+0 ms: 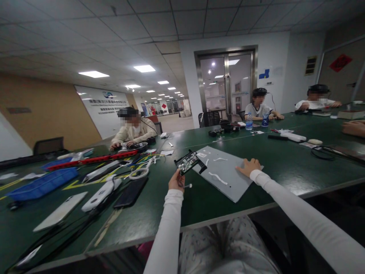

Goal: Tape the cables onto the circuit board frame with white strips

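Note:
My left hand (176, 181) is closed on the near edge of a circuit board (186, 163) with a black frame, held up tilted over the table. A short cable with a small white plug (188, 186) hangs from beside that hand. To its right, a flat grey panel (228, 192) lies on the table. On the panel rest several white ribbon-like strips (218, 178). My right hand (248, 166) touches the panel's right side, its fingers spread and nothing seen in them.
Left on the green table (211, 209) are a blue tray (45, 183), a white phone (61, 211), a white power bank-like device (101, 194), a dark phone (131, 192), a tape roll (138, 173) and tangled cables. Bottles (249, 122) stand farther back. Several people sit across.

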A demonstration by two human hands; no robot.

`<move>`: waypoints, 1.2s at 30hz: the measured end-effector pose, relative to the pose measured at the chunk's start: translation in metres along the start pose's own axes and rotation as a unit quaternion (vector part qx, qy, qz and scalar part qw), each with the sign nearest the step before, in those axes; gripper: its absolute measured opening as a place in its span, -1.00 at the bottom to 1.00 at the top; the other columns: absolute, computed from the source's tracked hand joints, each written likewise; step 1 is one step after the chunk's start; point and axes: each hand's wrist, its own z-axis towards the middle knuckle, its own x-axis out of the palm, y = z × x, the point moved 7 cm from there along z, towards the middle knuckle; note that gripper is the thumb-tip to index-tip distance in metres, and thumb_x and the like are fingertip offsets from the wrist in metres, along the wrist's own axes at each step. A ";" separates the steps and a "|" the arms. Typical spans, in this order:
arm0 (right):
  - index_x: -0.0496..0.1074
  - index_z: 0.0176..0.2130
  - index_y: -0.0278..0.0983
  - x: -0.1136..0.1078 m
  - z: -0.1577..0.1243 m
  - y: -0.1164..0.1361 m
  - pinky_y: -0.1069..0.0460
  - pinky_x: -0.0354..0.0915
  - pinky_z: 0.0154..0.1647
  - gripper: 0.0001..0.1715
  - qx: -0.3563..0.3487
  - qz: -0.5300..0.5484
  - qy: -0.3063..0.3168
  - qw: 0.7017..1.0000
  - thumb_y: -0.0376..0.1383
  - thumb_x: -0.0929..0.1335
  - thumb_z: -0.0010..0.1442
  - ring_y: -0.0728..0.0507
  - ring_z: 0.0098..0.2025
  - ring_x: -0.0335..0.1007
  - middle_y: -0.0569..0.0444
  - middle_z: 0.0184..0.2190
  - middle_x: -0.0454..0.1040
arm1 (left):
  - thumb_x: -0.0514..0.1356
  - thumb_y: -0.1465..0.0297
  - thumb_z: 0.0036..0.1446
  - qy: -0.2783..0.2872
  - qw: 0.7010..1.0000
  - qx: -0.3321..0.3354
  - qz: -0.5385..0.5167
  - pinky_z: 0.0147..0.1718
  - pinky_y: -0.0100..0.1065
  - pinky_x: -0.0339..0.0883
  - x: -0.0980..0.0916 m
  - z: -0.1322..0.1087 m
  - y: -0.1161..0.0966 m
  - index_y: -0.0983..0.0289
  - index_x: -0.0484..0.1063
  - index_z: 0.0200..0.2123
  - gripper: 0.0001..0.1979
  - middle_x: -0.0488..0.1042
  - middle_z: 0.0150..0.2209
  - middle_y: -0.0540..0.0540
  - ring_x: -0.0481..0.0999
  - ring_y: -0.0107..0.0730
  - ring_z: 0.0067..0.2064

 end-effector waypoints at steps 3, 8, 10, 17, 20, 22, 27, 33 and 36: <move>0.17 0.00 -0.32 0.000 -0.004 0.007 -0.15 -0.06 -0.12 -0.09 -0.058 -0.001 0.013 0.998 0.25 0.11 -0.11 -0.34 -0.07 0.06 -0.23 -0.13 0.17 | 0.06 0.62 0.02 0.009 1.000 -0.005 -0.020 -0.66 -0.63 0.30 0.002 -0.003 -0.002 0.42 0.34 -0.50 -0.88 0.43 -0.61 0.03 0.41 -0.59 -0.60; 0.15 0.03 -0.25 0.001 -0.015 0.012 -0.15 -0.03 -0.11 -0.09 -0.152 0.010 0.019 0.988 0.27 0.09 -0.13 -0.31 -0.09 0.07 -0.17 -0.16 0.18 | 0.05 0.61 0.03 0.027 0.997 -0.001 -0.078 -0.61 -0.62 0.34 0.005 -0.007 -0.007 0.41 0.35 -0.49 -0.88 0.44 -0.59 0.04 0.43 -0.58 -0.57; 0.13 0.05 -0.23 0.000 -0.018 0.016 -0.15 0.00 -0.10 -0.11 -0.200 0.026 0.017 0.979 0.25 0.10 -0.11 -0.29 -0.09 0.07 -0.15 -0.16 0.20 | 0.07 0.60 0.02 0.034 0.996 0.001 -0.083 -0.60 -0.62 0.34 0.005 -0.008 -0.008 0.41 0.35 -0.49 -0.90 0.44 -0.58 0.03 0.44 -0.58 -0.56; 0.13 0.07 -0.36 -0.031 -0.074 0.040 -0.20 -0.08 0.05 -0.21 -0.375 0.057 -0.041 0.924 0.11 0.12 0.03 -0.28 0.10 -0.10 -0.21 0.04 0.11 | 0.04 0.62 0.04 0.048 0.992 -0.006 -0.113 -0.61 -0.64 0.33 0.006 -0.009 -0.008 0.42 0.34 -0.50 -0.87 0.45 -0.57 0.05 0.43 -0.61 -0.57; 0.05 0.12 -0.34 -0.046 -0.143 0.048 -0.16 -0.05 0.08 -0.18 -0.463 0.070 -0.038 0.883 0.09 0.17 0.00 -0.26 0.14 -0.16 -0.18 0.11 0.01 | 0.04 0.61 0.04 0.038 0.993 -0.013 -0.113 -0.62 -0.66 0.32 0.006 -0.010 -0.008 0.42 0.34 -0.51 -0.86 0.44 -0.57 0.05 0.42 -0.62 -0.58; 0.01 0.13 -0.39 -0.053 -0.187 0.047 -0.18 -0.04 0.08 0.01 -0.496 0.062 -0.045 0.865 0.13 0.26 -0.14 -0.32 0.15 -0.18 -0.22 0.13 -0.03 | 0.04 0.60 0.05 0.036 0.994 -0.014 -0.106 -0.63 -0.66 0.32 0.007 -0.010 -0.008 0.42 0.34 -0.51 -0.86 0.44 -0.58 0.04 0.42 -0.62 -0.59; 0.10 0.08 -0.39 -0.054 -0.233 0.037 -0.14 0.05 0.05 -0.30 -0.486 -0.021 -0.103 0.868 -0.25 0.28 -0.04 -0.28 0.11 -0.04 -0.19 0.08 0.10 | 0.04 0.59 0.05 0.039 0.994 -0.007 -0.098 -0.61 -0.65 0.33 0.009 -0.012 -0.008 0.41 0.35 -0.50 -0.86 0.44 -0.58 0.04 0.42 -0.61 -0.58; 0.24 -0.02 -0.33 -0.056 -0.230 0.035 -0.05 0.20 -0.06 -0.50 -0.471 -0.030 -0.185 0.862 -0.43 0.20 -0.01 -0.17 -0.03 0.19 -0.07 -0.06 0.30 | 0.04 0.60 0.05 0.033 0.993 -0.021 -0.107 -0.66 -0.66 0.31 0.007 -0.010 -0.007 0.42 0.34 -0.51 -0.86 0.44 -0.57 0.05 0.42 -0.61 -0.58; 0.25 -0.03 -0.29 -0.062 -0.225 0.033 -0.04 0.20 -0.07 -0.52 -0.467 -0.035 -0.186 0.864 -0.45 0.19 -0.01 -0.15 -0.06 0.22 -0.03 -0.08 0.32 | 0.04 0.60 0.05 0.032 0.993 -0.020 -0.109 -0.66 -0.66 0.31 0.007 -0.010 -0.008 0.43 0.34 -0.49 -0.86 0.45 -0.57 0.06 0.43 -0.60 -0.58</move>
